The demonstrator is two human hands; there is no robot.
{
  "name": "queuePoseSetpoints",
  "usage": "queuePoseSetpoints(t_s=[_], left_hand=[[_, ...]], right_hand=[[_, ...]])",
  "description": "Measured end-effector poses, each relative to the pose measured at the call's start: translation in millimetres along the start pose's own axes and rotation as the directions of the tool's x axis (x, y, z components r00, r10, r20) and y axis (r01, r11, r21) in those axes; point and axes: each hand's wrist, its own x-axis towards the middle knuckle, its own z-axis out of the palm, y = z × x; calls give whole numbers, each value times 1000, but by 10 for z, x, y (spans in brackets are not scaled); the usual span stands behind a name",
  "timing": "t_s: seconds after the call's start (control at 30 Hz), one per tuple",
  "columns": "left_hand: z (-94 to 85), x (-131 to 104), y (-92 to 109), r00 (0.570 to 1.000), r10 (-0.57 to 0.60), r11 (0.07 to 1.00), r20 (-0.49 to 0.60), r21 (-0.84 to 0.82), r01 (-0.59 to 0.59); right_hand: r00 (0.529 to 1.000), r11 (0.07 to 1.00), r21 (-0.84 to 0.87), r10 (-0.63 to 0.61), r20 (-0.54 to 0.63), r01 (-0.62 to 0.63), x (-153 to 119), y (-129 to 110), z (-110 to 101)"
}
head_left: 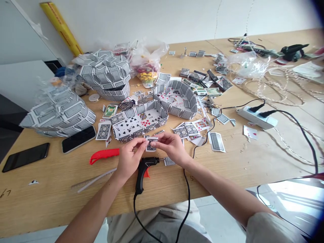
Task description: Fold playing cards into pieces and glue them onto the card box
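Note:
Between my two hands is a small folded playing card (151,144) with a dark patterned back. My left hand (131,153) pinches its left side, and my right hand (170,145) grips its right side with thumb and fingers. Just below them a black hot glue gun (144,172) with an orange trigger lies on the table, its nozzle by a card piece (169,161). A red-handled cutter (104,156) lies beside my left hand. Beyond my hands stands an open box made of playing cards (139,121), its floor showing clubs and hearts.
Another card-built tray (176,98) and two lidded card boxes (106,74) (62,113) stand farther back. Two phones (78,139) (26,157) lie at left. Loose cards (216,141) and scraps spread at right, near a white power strip (257,117). The glue gun's cord (187,189) crosses the table edge.

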Motion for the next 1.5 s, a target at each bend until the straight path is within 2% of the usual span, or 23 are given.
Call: queuePoseSetpoints(t_s=[0.77, 1.13, 1.27, 1.5], left_hand=[[5, -3, 27, 1000, -10, 1000, 23, 10, 10], [3, -2, 28, 1000, -7, 999, 8, 34, 6], [-9, 9, 36, 1000, -15, 999, 2, 38, 15], [-13, 11, 16, 1000, 8, 998, 19, 55, -9]], right_hand=[[1000, 1000, -29, -7, -21, 7, 0, -2, -6], [1000, 1000, -1, 7, 15, -7, 8, -33, -10], [999, 999, -39, 9, 39, -7, 10, -59, -28], [1000, 999, -48, -1, 27, 3, 4, -43, -29]])
